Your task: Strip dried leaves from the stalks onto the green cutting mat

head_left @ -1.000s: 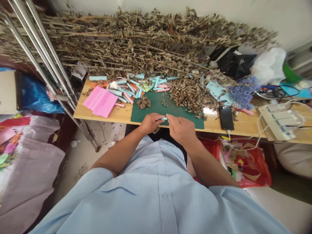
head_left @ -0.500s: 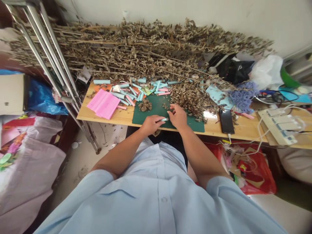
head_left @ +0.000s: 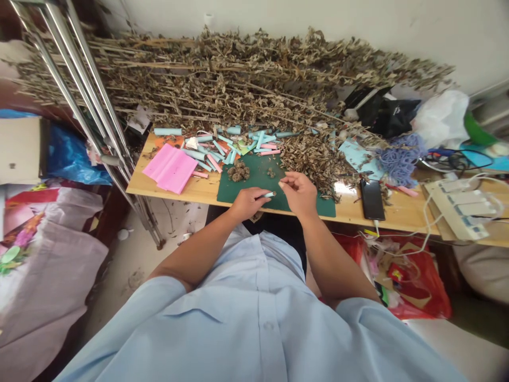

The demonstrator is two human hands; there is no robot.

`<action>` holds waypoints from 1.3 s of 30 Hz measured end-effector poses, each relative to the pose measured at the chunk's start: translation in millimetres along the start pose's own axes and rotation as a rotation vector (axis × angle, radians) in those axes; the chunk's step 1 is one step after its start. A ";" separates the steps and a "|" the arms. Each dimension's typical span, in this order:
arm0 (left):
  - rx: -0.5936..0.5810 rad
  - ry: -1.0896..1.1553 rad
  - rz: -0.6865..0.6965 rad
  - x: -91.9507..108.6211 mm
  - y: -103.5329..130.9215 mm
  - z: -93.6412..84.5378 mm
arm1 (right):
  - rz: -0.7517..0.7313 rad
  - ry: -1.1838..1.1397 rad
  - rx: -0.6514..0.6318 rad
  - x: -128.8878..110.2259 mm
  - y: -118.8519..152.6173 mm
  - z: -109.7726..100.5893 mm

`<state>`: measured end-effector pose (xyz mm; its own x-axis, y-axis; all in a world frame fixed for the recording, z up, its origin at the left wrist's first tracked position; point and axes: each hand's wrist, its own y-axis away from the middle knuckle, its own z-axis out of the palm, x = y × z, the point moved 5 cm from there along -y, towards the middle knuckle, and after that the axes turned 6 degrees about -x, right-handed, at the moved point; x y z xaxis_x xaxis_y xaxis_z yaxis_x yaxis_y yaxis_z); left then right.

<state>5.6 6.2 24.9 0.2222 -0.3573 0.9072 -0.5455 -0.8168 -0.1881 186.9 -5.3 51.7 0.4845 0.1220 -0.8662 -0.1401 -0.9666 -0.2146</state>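
Over the front edge of a green mat (head_left: pixel 254 167), my left hand (head_left: pixel 249 203) pinches a small light blue paper roll (head_left: pixel 270 194) that has a dark end. My right hand (head_left: pixel 299 192) is to the right of it, apart from the roll, with thumb and index finger brought together; whatever they hold is too small to make out. On the mat lie a clump of crumbled dried leaf (head_left: pixel 238 171) and a smaller bit (head_left: pixel 271 173). A heap of dried leaves (head_left: pixel 312 159) spreads at the mat's right side.
Blue and pink paper rolls (head_left: pixel 222 150) and pink sheets (head_left: pixel 169 167) lie on the wooden table (head_left: pixel 139 175). Long dried stalks (head_left: pixel 238 85) line the back. A phone (head_left: pixel 372 199), purple yarn (head_left: pixel 401 158) and a power strip (head_left: pixel 457 207) are rightward. Metal crutches (head_left: pixel 91 101) stand left.
My right hand has moved right, away from the roll, and its thumb and index finger have come together. My left hand keeps its hold on the roll.
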 end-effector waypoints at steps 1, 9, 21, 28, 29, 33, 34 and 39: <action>-0.007 0.007 0.001 -0.4 0.1 0.2 | -0.013 -0.049 -0.011 -7.5 6.5 -3.0; -0.036 0.041 0.053 4.6 -0.6 -0.2 | -0.125 -0.048 -0.047 -40.3 33.9 -6.6; -0.024 -0.005 0.067 3.2 0.1 0.9 | -0.420 0.385 -0.125 -59.5 40.3 -12.6; -0.023 -0.032 0.070 2.2 0.1 2.3 | -0.433 0.474 -0.137 -63.3 40.0 -11.5; -0.025 -0.034 0.071 2.2 0.0 2.3 | -0.434 0.496 -0.146 -63.9 40.2 -10.6; -0.027 -0.045 0.081 3.6 0.0 1.9 | -0.430 0.568 -0.192 -65.0 41.0 -6.4; -0.025 -0.046 0.081 3.9 0.1 1.7 | -0.426 0.571 -0.204 -65.0 40.9 -5.9; -0.020 -0.021 0.066 3.5 0.6 1.2 | -0.342 0.364 -0.169 -63.1 38.0 -12.0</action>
<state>7.0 4.0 27.5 0.2017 -0.4197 0.8850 -0.5757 -0.7818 -0.2395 161.3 -52.3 103.6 0.7511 0.3798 -0.5399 0.2053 -0.9117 -0.3558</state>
